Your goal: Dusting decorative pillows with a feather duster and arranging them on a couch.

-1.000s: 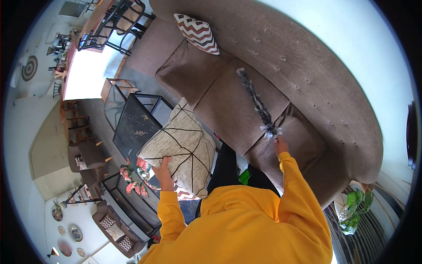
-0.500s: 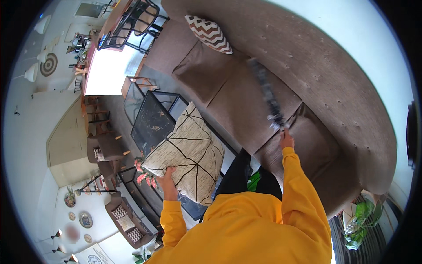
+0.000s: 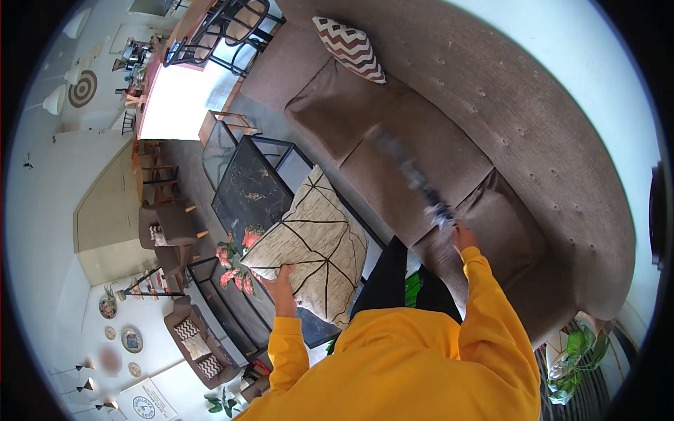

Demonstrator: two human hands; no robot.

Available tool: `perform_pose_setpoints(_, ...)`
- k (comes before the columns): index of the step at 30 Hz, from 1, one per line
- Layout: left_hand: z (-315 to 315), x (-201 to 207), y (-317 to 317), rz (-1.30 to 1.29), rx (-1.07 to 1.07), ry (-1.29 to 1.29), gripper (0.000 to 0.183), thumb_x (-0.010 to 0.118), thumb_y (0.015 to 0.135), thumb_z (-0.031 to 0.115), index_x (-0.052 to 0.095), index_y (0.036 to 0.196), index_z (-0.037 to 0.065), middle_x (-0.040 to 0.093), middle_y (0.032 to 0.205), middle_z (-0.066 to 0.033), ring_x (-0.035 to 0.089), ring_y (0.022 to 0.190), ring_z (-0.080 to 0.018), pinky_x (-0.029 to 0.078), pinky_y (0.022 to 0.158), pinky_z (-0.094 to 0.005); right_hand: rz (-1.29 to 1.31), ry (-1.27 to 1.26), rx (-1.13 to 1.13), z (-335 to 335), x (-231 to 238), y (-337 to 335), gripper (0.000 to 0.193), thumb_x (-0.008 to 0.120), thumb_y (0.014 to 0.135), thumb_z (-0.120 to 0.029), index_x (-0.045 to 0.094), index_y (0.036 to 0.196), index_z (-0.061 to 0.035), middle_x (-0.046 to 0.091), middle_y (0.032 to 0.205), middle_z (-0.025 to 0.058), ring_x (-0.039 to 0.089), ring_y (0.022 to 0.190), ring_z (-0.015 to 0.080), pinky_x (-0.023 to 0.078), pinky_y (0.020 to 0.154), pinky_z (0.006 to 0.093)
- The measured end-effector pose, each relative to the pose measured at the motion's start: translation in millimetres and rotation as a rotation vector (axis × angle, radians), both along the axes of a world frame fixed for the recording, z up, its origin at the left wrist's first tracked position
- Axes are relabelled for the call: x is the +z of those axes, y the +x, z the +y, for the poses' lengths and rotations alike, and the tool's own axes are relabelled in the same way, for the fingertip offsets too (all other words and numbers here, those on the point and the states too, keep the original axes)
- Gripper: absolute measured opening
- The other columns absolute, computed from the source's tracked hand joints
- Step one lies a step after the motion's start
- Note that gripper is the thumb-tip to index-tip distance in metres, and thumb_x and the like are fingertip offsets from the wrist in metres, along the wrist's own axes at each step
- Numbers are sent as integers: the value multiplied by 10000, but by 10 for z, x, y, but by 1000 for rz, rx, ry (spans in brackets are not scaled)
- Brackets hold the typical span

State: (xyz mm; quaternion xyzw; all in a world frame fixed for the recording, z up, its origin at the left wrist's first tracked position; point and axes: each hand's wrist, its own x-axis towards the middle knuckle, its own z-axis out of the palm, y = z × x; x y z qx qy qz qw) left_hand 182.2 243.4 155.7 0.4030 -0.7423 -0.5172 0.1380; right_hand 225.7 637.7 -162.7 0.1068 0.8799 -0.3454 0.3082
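Observation:
My left hand (image 3: 282,289) grips the lower left edge of a beige cushion (image 3: 319,242) patterned with black crossing lines, held up in front of the dark table. In my right hand (image 3: 462,236) is the handle end of a long, fuzzy grey duster (image 3: 414,177), smeared by motion. The duster reaches up and left over the seat of a brown sofa (image 3: 533,133); whether it touches the fabric I cannot tell. A brown-and-white zigzag cushion (image 3: 349,50) leans against the sofa back at the far end.
A black marble-topped table (image 3: 247,188) stands left of the sofa, partly behind the cushion, with pink flowers (image 3: 228,263) beside it. Bar chairs (image 3: 225,31) are at the far end. A leafy plant (image 3: 579,354) is at the lower right, near the sofa's end.
The duster has swung left and towards me across the sofa seat. My right hand is slightly lower. The beige cushion, still in my left hand, sits a little further right in view.

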Motion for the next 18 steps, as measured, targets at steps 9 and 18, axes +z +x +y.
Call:
perform_pose_setpoints(9,-96,-92,-147,-87,-7,-52,549,692,629,44,429,1090,-94,535,1070,-121,499,958,-193,387,874,-293,38,-127,-187,-234,248,229,377,509,876,-328,507,1193,-125,606,974,254,573,911,437,444,794,511)
perform_pose_setpoints(18,-420,-357,-341,-253,-67,30,655,713,618,84,426,1180,-89,575,1069,-140,535,962,-212,416,861,-303,205,-66,-141,-1115,253,-1313,355,461,900,-297,493,1190,-95,601,959,274,563,907,459,436,800,518)
